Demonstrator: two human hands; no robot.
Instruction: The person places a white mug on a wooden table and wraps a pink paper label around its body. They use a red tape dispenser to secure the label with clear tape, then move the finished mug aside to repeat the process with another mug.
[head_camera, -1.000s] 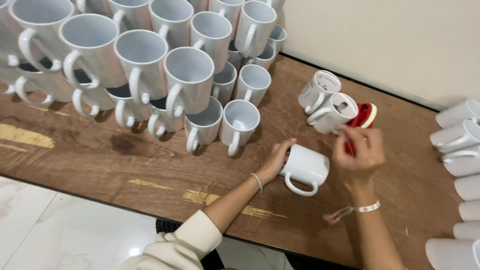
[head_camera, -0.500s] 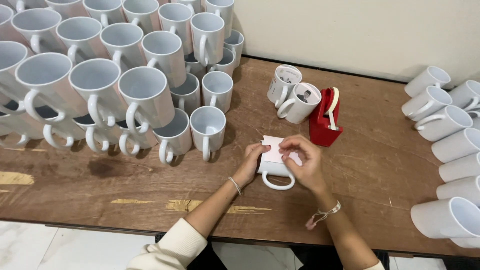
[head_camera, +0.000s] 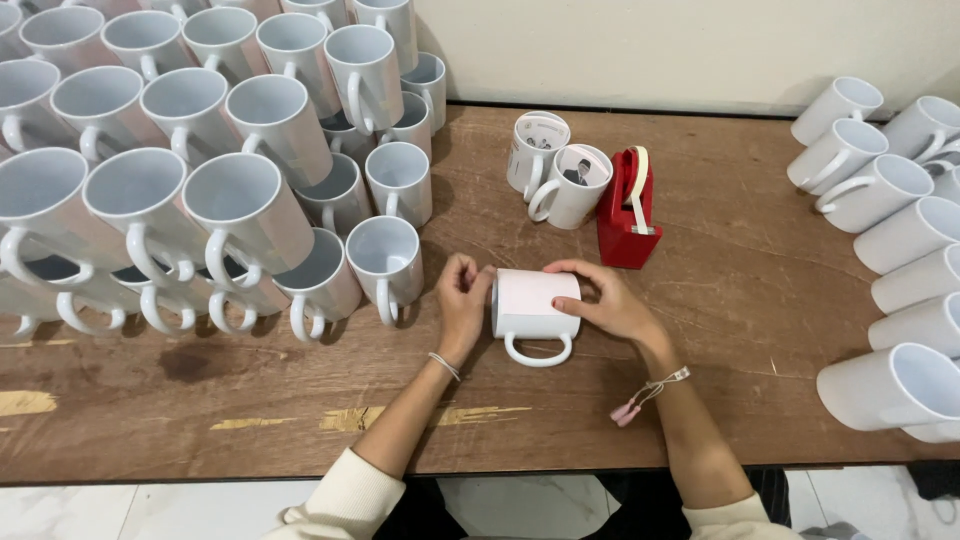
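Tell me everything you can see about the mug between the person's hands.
The mug is white, looks like glazed ceramic, and lies on its side on the wooden table, its loop handle pointing toward the person. Its wall looks plain white, perhaps wrapped in paper; that is hard to tell. The left hand touches one end, and the right hand rests on the other end and top. A red tape dispenser stands just behind.

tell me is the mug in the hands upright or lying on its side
On its side: the mug lies on the table, handle toward the person, held by both hands.
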